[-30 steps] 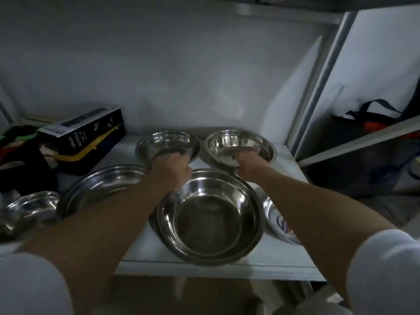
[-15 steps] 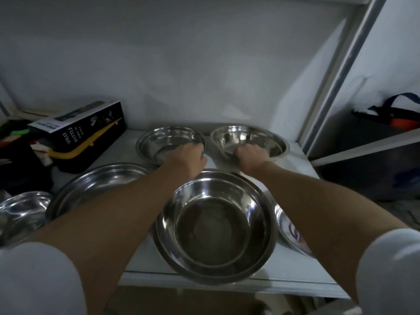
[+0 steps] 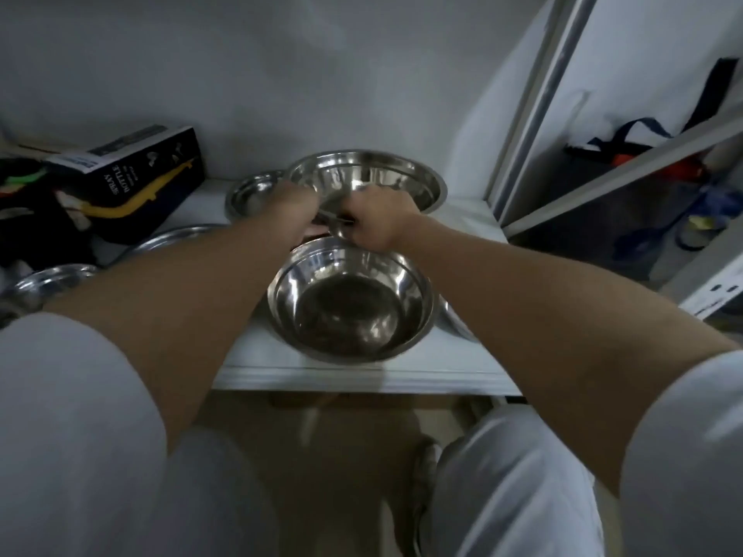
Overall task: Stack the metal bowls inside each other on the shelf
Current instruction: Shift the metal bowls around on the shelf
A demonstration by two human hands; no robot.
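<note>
Several shiny metal bowls stand on the white shelf [image 3: 362, 373]. The largest and deepest, the front bowl [image 3: 349, 299], sits at the shelf's front edge. Behind it my right hand [image 3: 378, 219] grips the near rim of the wide back right bowl [image 3: 370, 174], which is raised, tilted and overlapping the smaller back left bowl [image 3: 249, 190]. My left hand [image 3: 295, 203] is closed at the near rim of the back left bowl, right where the two overlap; its fingers are hidden.
A black spray-bottle box [image 3: 132, 174] lies at the back left beside dark clutter. Two more metal bowls [image 3: 177, 235] [image 3: 44, 279] show left of my left arm. A flat metal plate [image 3: 454, 323] peeks from under my right forearm. A metal upright [image 3: 538, 102] bounds the shelf on the right.
My right hand has lifted the back right bowl and carried it left, over the back left bowl. My hands have come closer together. The camera has tilted down.
</note>
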